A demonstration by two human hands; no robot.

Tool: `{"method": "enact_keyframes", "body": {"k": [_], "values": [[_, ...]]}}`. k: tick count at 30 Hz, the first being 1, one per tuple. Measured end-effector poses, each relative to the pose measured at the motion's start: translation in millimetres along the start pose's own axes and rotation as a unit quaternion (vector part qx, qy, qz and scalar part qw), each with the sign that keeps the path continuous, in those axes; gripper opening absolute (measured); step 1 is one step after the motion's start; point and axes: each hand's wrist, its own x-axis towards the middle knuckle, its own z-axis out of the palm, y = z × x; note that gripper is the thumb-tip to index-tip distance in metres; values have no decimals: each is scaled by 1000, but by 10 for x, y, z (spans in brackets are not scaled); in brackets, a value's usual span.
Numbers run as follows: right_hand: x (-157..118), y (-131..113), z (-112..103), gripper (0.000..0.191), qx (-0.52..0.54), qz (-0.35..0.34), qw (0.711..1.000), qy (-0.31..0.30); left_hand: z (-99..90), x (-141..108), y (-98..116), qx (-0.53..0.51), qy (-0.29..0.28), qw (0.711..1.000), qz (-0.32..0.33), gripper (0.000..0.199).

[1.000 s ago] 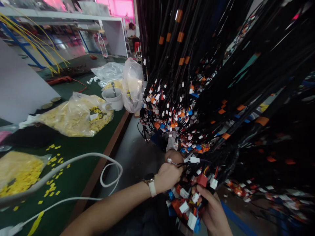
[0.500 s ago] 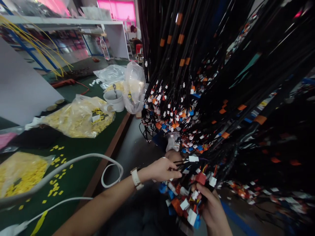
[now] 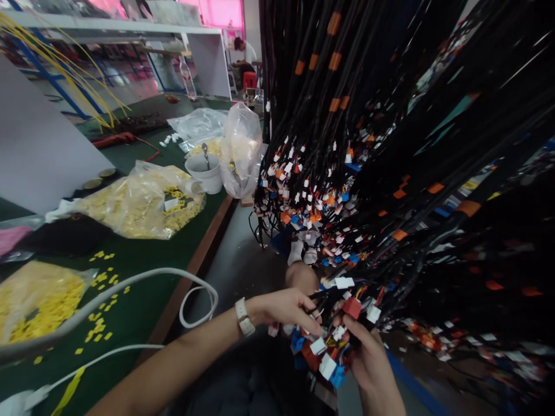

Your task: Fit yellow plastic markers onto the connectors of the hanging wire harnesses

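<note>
My left hand [image 3: 288,309], with a white watch [image 3: 245,316] on its wrist, pinches black wires at the near end of a cable bundle. My right hand [image 3: 370,355] curls round the same wire harness [image 3: 340,341] from the right, its thumb beside a red connector [image 3: 352,307]. White, blue and orange plugs crowd between the two hands. A white tag-like connector [image 3: 344,282] sticks up just above them. The fingertips of both hands are partly hidden among the wires.
Thick black cable bundles [image 3: 303,86] with orange bands hang ahead and to the right. On the green bench [image 3: 143,283] at left lie a bag of yellow pieces [image 3: 139,202], a white cup [image 3: 206,173] and a grey hose [image 3: 130,283]. A person [image 3: 249,55] sits far back.
My left hand has moved slightly down and right, closer to my right hand, its fingers now lower among the plugs. The view has shifted a little, with the background sliding right.
</note>
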Motion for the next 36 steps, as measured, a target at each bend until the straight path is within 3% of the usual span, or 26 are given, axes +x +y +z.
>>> {"method": "enact_keyframes", "body": {"k": [4, 9, 11, 14, 16, 17, 19, 22, 24, 27, 30, 33, 36], "values": [[24, 46, -30, 21, -15, -36, 999, 13, -39, -25, -10, -138, -63, 988, 4, 24], [21, 100, -4, 41, -55, -106, 988, 101, -1, -60, -34, -203, -120, 972, -6, 24], [-16, 113, 0, 50, -131, -178, 964, 150, 31, -68, -34, -212, -122, 970, -11, 26], [-153, 133, -25, 60, -208, -308, 894, 250, 78, -82, -27, -211, -117, 970, -13, 30], [-285, 149, -46, 52, -206, -374, 854, 298, 106, -101, -17, -205, -109, 973, -9, 35], [-351, 158, -50, 43, -208, -381, 849, 302, 121, -114, -9, -201, -103, 974, -8, 37], [-457, 174, -35, 31, -222, -323, 883, 259, 154, -145, 9, -190, -90, 978, -4, 39], [-494, 200, 48, 38, -201, -149, 960, 121, 207, -189, 29, -174, -78, 982, 10, 39], [-438, 214, 128, 42, -124, -50, 990, 32, 238, -208, 30, -157, -73, 985, 23, 38], [-299, 204, 256, 42, 10, 33, 998, -45, 258, -231, 23, -109, -37, 992, 60, 38], [-173, 161, 370, 36, 35, 59, 994, -84, 218, -267, 36, -45, 1, 994, 97, 39], [-79, 134, 434, 26, 52, 54, 995, -59, 93, -307, 71, -18, 26, 993, 116, 38], [-10, 155, 432, 21, 94, 31, 995, -23, -95, -298, 78, -128, 64, 982, 124, 34]]}}
